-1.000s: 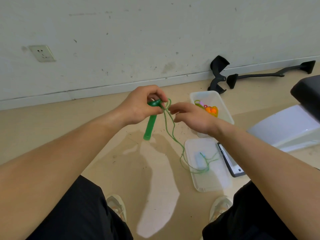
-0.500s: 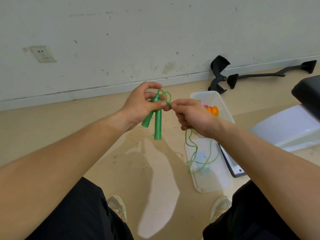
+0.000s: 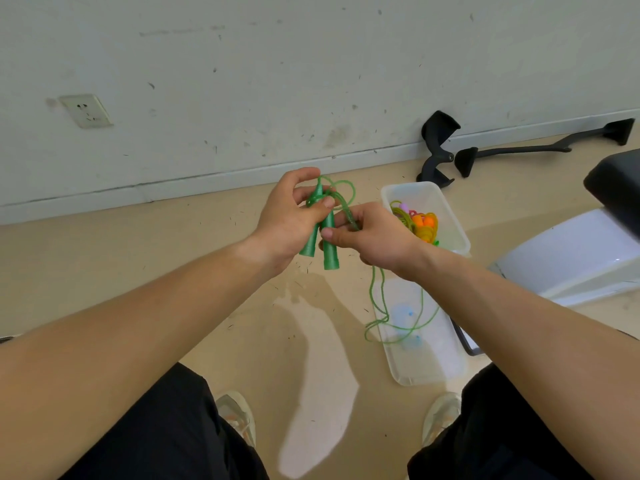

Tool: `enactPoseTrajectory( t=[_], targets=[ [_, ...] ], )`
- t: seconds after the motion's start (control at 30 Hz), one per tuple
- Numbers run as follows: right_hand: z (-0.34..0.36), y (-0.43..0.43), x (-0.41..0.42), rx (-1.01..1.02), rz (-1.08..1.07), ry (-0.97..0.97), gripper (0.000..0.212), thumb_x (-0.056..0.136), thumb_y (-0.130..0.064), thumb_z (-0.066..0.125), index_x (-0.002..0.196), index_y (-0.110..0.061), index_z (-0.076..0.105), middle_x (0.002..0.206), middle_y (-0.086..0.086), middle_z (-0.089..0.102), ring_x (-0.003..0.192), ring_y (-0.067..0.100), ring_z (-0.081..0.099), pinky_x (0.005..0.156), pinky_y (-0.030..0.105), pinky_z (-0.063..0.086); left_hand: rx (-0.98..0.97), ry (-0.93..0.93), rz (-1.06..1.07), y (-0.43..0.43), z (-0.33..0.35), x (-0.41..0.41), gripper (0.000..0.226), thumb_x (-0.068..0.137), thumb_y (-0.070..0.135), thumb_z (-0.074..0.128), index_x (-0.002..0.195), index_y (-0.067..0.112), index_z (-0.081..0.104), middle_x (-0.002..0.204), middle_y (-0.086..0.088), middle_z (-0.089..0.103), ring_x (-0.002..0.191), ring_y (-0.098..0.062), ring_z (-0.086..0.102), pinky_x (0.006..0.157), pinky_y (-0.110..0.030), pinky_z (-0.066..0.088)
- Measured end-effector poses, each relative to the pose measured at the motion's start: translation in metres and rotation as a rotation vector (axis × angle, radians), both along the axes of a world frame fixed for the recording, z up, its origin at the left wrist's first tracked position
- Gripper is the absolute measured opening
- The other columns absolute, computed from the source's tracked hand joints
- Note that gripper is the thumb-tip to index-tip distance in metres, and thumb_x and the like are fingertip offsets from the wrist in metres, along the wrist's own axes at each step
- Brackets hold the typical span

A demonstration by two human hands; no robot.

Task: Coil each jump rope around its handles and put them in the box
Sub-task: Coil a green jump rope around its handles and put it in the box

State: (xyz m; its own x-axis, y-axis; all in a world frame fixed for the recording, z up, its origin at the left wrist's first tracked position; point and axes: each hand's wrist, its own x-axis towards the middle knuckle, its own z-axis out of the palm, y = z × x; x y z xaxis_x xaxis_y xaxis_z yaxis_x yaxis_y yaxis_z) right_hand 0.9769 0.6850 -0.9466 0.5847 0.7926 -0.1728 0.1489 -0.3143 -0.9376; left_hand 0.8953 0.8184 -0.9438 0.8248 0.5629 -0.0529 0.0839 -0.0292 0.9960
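Observation:
My left hand grips the two green jump rope handles side by side, their butt ends pointing down. A loop of the green rope arches over their tops. My right hand pinches the rope right beside the handles. The rope's slack hangs below that hand and trails onto the clear lid on the floor. Behind my right hand stands the clear plastic box, holding coiled ropes in orange, yellow and pink.
Black chair parts lie by the wall at the back right. A white and black chair piece fills the right edge. A dark flat device sits beside the lid. My knees and shoes are at the bottom.
The second handle has joined the first in my left hand. My right hand moved in from the stretched rope to pinch it next to the handles, and the slack now hangs lower.

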Motion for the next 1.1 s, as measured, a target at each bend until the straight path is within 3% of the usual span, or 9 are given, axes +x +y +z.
enactPoseTrajectory(
  t=[0.23,0.43,0.6,0.73,0.8,0.97,1.1],
  targets=[
    [-0.0015,0.0021,0.0025,0.036,-0.071,-0.061,0.017,0.092,-0.022,0.071,0.093,-0.005,0.072,0.064,0.003,0.049,0.038,0.003,0.033,0.04,0.013,0.028,-0.041,0.031,0.008,-0.0012,-0.0024,0.0011,0.035,0.096,0.009,0.062,0.127,0.018,0.049,0.122,0.002,0.065,0.105,-0.01,0.067,0.089,-0.028,0.053],
    [-0.0026,0.0035,0.0027,0.04,-0.08,-0.091,0.016,0.093,-0.026,0.071,0.095,-0.01,0.073,0.066,0.003,0.05,0.042,0.003,0.033,0.042,0.015,0.03,-0.197,0.022,0.009,-0.0001,-0.0023,0.0017,0.032,0.094,0.005,0.064,0.123,0.007,0.051,0.117,-0.012,0.069,0.107,-0.028,0.069,0.1,-0.046,0.052],
    [-0.0059,0.0046,0.0035,0.021,-0.091,-0.114,0.019,0.092,-0.03,0.072,0.094,-0.011,0.073,0.072,0.006,0.054,0.055,0.012,0.04,0.054,0.025,0.035,-0.311,0.027,-0.002,-0.0022,0.0026,0.003,0.042,0.089,0.023,0.065,0.121,-0.003,0.057,0.117,-0.023,0.068,0.108,-0.036,0.067,0.1,-0.053,0.051],
    [-0.008,0.0056,0.0034,0.025,-0.083,-0.11,0.019,0.092,-0.03,0.071,0.093,-0.011,0.073,0.075,0.008,0.057,0.065,0.018,0.046,0.064,0.032,0.04,-0.299,0.045,0.041,-0.0012,0.0002,0.0035,0.025,0.096,0.017,0.058,0.116,0.001,0.058,0.117,-0.023,0.067,0.109,-0.037,0.067,0.099,-0.052,0.052],
    [-0.0076,0.0055,0.0026,0.026,-0.081,-0.12,0.018,0.093,-0.029,0.07,0.094,-0.011,0.073,0.072,0.006,0.055,0.063,0.015,0.045,0.062,0.029,0.039,-0.271,0.08,0.041,-0.0013,-0.0003,0.0032,0.019,0.099,0.016,0.055,0.113,0.004,0.059,0.116,-0.021,0.068,0.108,-0.035,0.068,0.097,-0.05,0.054],
    [-0.0037,0.0039,0.0047,0.033,-0.104,-0.111,0.015,0.096,-0.025,0.066,0.082,-0.018,0.069,0.049,-0.015,0.039,0.039,0.003,0.031,0.041,0.014,0.028,-0.048,0.175,0.055,-0.0014,-0.0031,0.0012,0.014,0.098,0.026,0.056,0.101,0.019,0.068,0.106,-0.007,0.072,0.097,-0.025,0.071,0.089,-0.046,0.059],
    [-0.0047,0.0044,0.0042,0.024,-0.093,-0.107,0.017,0.097,-0.026,0.065,0.08,-0.021,0.067,0.047,-0.016,0.035,0.039,0.003,0.03,0.041,0.015,0.027,-0.075,0.115,0.088,0.0035,-0.0019,0.0018,0.013,0.098,0.015,0.058,0.11,0.016,0.062,0.107,-0.007,0.072,0.096,-0.023,0.073,0.087,-0.042,0.06]
  ],
)
